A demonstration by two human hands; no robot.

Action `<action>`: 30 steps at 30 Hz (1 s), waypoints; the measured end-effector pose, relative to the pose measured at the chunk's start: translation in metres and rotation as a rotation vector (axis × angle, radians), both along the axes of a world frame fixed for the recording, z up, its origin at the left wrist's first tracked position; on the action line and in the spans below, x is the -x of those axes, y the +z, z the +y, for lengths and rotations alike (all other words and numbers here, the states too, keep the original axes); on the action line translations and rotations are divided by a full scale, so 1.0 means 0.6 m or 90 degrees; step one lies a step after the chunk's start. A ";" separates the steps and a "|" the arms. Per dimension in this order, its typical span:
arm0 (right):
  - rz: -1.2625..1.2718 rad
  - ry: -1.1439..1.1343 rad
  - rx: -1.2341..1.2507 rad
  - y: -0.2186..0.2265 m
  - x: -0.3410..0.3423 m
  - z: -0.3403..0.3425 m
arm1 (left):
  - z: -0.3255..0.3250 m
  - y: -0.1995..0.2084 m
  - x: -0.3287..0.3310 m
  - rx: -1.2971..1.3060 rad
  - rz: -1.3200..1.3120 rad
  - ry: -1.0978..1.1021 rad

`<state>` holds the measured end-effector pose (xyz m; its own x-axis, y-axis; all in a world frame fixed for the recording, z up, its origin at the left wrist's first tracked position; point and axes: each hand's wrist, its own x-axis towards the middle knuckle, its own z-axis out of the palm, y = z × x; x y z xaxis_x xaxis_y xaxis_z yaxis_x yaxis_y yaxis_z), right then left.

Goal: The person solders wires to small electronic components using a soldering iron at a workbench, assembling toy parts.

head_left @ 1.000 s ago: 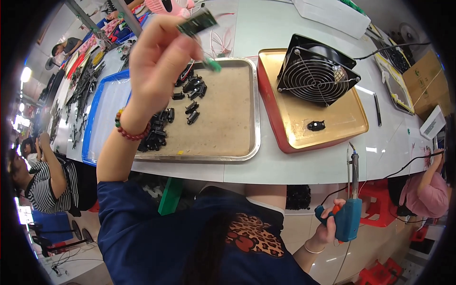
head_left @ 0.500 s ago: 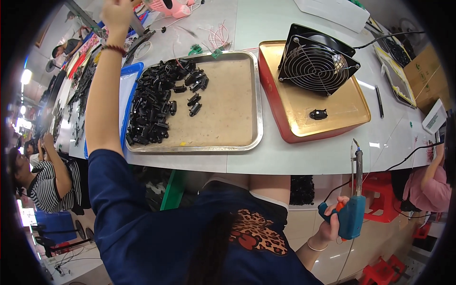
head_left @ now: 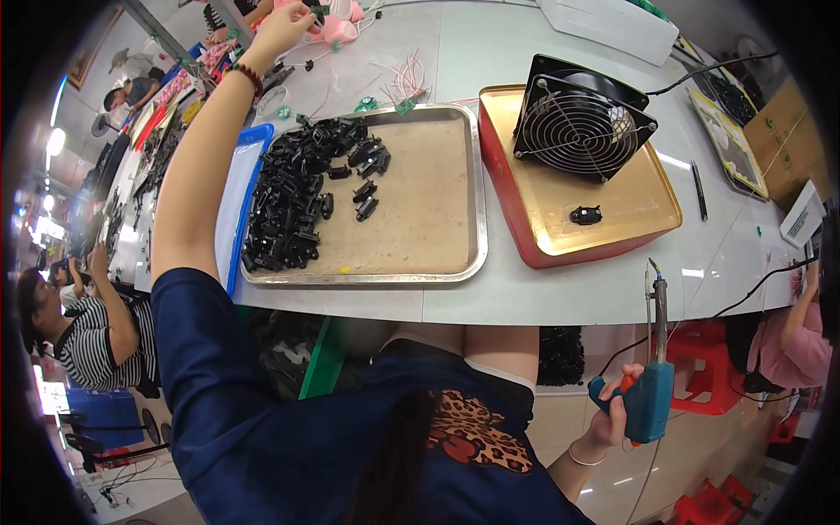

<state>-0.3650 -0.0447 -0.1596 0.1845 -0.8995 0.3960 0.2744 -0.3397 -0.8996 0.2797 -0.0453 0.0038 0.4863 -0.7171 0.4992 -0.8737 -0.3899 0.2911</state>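
My right hand is closed round the handle of a blue soldering gun, whose metal tip points up beside the table's front edge. Stretched out to the far left, my left hand pinches a small dark green piece, too small to make out well. Below that arm lies a metal tray, its left half heaped with small black plastic parts. To its right is a red and gold tin; one black part rests on its gold surface, in front of a square black fan.
A blue tray lies partly under my left arm. Thin pink wires and green bits are behind the metal tray, near a pink object. A black pen lies right of the tin. Co-workers sit at both sides; a red stool stands at right.
My left hand has come back into view and moved slightly right and nearer, now with a small dark green piece between its fingers. My right hand holds the soldering gun almost still.
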 end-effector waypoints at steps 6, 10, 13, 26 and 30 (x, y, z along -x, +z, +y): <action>-0.002 -0.023 -0.004 0.000 0.008 0.001 | 0.003 0.058 0.084 0.138 0.052 0.048; -0.004 -0.023 0.003 0.000 0.006 0.004 | 0.021 0.014 -0.065 -0.134 -0.223 0.028; -0.006 -0.025 -0.002 -0.002 0.004 0.004 | 0.035 0.010 -0.064 -0.288 -0.096 0.066; 0.029 0.006 0.009 -0.009 0.007 -0.003 | 0.146 -0.078 -0.100 -0.276 0.206 -0.006; 0.042 0.000 0.018 -0.006 0.005 -0.002 | 0.135 -0.053 -0.029 -0.288 0.431 0.077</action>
